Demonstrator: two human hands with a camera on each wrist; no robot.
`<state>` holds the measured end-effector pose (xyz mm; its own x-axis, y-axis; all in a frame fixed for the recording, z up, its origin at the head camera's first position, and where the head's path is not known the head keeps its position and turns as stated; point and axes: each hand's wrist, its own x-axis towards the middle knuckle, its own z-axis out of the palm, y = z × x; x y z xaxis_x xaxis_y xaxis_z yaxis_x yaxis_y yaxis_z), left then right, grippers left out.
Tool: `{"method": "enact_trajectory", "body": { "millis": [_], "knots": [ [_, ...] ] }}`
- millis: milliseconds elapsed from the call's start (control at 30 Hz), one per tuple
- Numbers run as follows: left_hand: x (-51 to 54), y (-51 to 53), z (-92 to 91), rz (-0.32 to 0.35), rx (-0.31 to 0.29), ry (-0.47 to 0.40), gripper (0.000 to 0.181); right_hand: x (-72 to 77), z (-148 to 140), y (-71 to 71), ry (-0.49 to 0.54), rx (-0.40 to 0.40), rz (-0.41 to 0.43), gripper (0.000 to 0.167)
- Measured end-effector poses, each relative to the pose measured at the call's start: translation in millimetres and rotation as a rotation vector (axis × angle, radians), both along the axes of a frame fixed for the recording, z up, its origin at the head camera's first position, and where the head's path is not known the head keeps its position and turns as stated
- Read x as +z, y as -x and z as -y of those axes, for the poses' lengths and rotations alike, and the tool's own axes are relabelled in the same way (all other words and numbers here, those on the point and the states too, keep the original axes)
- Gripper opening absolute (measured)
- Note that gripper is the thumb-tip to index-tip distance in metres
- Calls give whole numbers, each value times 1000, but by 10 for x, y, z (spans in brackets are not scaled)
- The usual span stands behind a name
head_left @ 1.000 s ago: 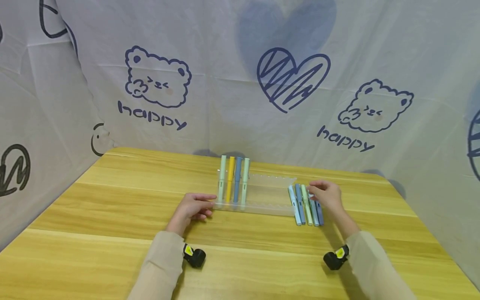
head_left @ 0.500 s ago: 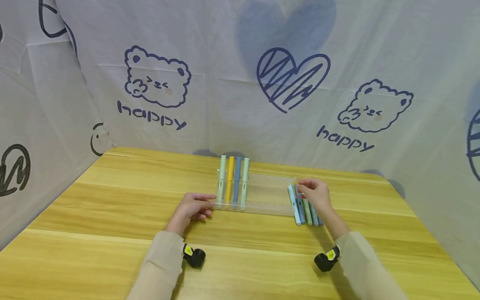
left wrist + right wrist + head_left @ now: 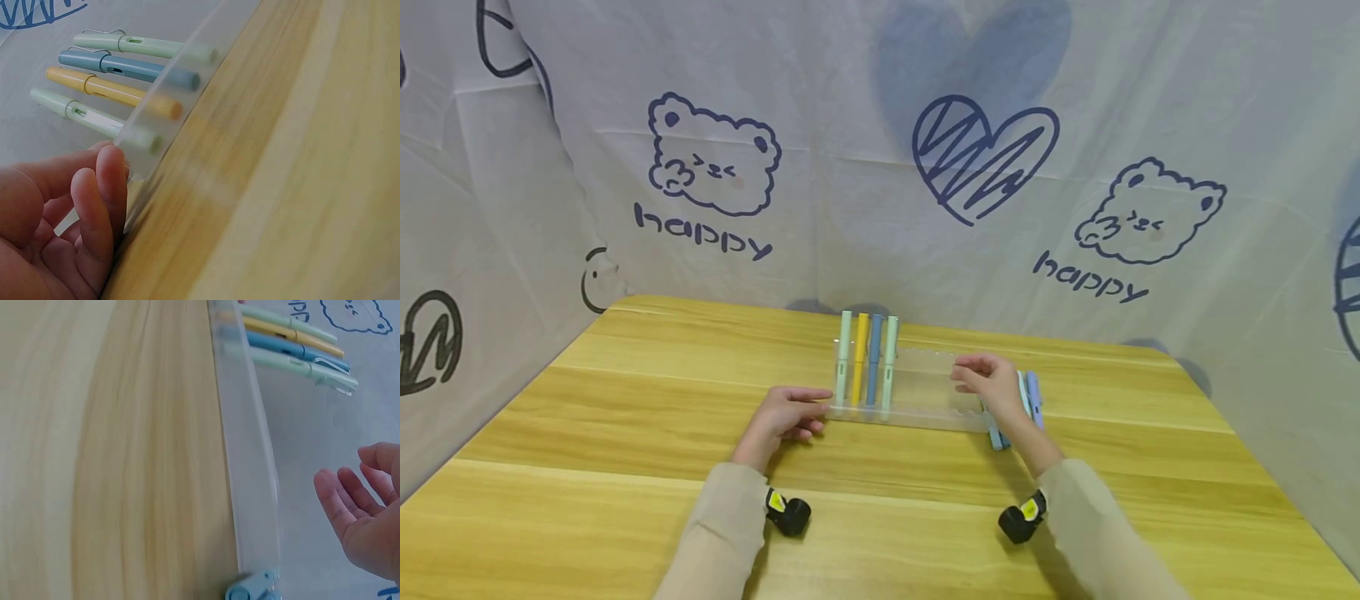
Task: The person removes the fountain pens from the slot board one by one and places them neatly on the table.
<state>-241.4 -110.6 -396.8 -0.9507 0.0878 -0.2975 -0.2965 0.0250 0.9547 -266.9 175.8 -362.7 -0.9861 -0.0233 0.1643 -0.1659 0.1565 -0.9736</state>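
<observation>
A clear plastic pen rack (image 3: pixel 925 412) stands on the table. At its left end, side by side, lean a light green pen (image 3: pixel 845 350), a yellow pen (image 3: pixel 859 358), a blue pen (image 3: pixel 874 358) and another light green pen (image 3: pixel 891 358). My left hand (image 3: pixel 786 417) pinches the rack's left end with its fingertips, seen close in the left wrist view. Over the rack's right part hovers my right hand (image 3: pixel 992 385), its fingers loosely bent; in the right wrist view nothing shows between them.
Loose pens (image 3: pixel 1035 396) lie past the rack's right end, partly hidden by my right hand and wrist. Some are blue, one lavender. A printed cloth (image 3: pixel 850 167) hangs behind the wooden table (image 3: pixel 887 517).
My right hand has moved left from above the loose pens to over the rack's right part. My left hand and the pens in the rack have stayed put.
</observation>
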Motion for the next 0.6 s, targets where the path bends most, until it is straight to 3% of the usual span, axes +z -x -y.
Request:
{"method": "enact_trajectory", "body": {
  "millis": [600],
  "knots": [
    [-4,-5,2,-7,-7,-16,31,-56,389,36,-19,44,-64,22]
  ]
}}
